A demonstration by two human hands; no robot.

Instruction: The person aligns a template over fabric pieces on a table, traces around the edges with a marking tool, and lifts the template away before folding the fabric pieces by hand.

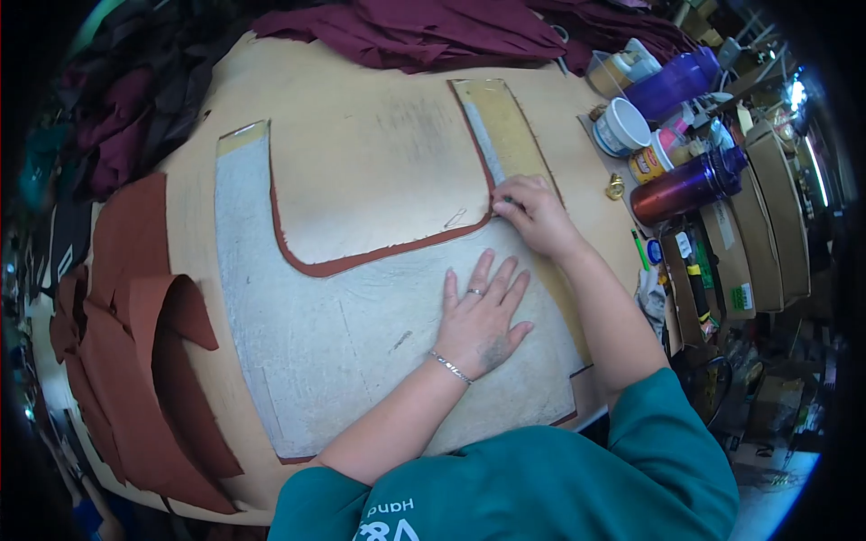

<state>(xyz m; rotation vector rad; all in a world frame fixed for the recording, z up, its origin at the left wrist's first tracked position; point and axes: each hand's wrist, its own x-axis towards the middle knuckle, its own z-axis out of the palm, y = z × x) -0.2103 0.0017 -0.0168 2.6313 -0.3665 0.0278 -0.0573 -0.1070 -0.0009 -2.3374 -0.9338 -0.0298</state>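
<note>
A large grey-white, U-shaped pattern template [307,361] with yellowish upper parts lies flat before me. Rust-brown fabric [361,261] shows as a strip along its inner curve, with a ragged edge. My left hand [483,316] rests palm down on the template, fingers spread, a ring and a bracelet on it. At the inner right corner of the cut-out, my right hand [532,212] is closed in a pinch at the fabric edge. Something small and dark shows between its fingers, too hidden to name. A bent wire clip [455,217] lies left of that hand.
Rust-brown fabric pieces [144,361] are piled at left, and maroon cloth [424,32] lies across the back. On the right stand a purple bottle [690,185], a white tub [621,127] and cardboard boxes [753,225]. Scissors [563,50] sit by the cloth.
</note>
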